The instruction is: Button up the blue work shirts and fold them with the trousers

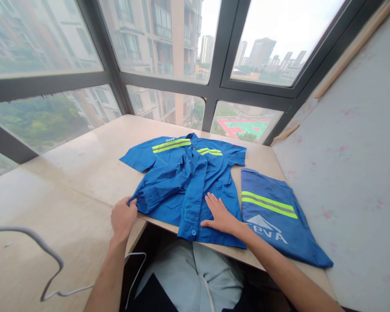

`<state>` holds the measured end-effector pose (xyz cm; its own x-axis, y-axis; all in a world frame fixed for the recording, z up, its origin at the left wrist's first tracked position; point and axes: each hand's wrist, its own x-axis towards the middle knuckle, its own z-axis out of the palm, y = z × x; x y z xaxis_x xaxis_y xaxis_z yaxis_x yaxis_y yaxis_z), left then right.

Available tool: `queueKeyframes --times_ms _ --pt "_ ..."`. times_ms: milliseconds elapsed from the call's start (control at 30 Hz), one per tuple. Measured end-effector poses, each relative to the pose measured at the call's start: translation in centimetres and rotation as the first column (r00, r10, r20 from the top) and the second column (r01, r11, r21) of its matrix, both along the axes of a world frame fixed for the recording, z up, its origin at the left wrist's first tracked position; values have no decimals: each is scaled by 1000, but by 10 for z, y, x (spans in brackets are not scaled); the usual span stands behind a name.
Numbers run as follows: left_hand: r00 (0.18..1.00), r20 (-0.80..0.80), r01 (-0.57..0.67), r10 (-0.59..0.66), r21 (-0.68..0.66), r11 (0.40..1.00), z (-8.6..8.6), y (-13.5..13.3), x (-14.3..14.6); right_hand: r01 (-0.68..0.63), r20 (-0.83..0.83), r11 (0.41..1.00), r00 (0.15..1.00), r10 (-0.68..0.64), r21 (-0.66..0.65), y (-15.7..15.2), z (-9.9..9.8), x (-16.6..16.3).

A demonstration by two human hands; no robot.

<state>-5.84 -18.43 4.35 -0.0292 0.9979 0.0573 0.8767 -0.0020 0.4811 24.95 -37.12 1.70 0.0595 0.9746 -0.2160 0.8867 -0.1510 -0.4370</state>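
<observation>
A blue work shirt [185,173] with neon yellow stripes lies spread on the wooden table [84,164], collar away from me. My left hand [122,218] is closed on the shirt's lower left edge near the table's front. Flat on the lower front of the shirt, beside the button placket, rests my right hand [218,214] with its fingers spread. A second blue garment [276,214], folded, with yellow stripes and white lettering, lies just right of the shirt.
Large windows [162,39] run along the far side of the table. A pale wall panel [354,164] closes off the right side. A white cable [48,255] loops over the near left of the table. My lap shows below the table's edge.
</observation>
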Motion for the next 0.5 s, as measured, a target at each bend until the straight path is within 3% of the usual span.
queueKeyframes --times_ms 133,333,400,500 --pt "987 39 -160 156 112 981 12 -2 -1 -10 70 999 998 8 33 -6 -4 2" --pt "981 73 -188 178 163 969 23 -13 2 -12 106 1000 994 9 29 -8 -4 5" --pt "986 30 -165 162 116 980 24 -18 -1 -23 78 1000 997 22 2 -7 -1 8" --pt "994 -86 -73 64 -112 991 26 -27 -13 -12 23 999 1000 13 -37 -8 5 10"
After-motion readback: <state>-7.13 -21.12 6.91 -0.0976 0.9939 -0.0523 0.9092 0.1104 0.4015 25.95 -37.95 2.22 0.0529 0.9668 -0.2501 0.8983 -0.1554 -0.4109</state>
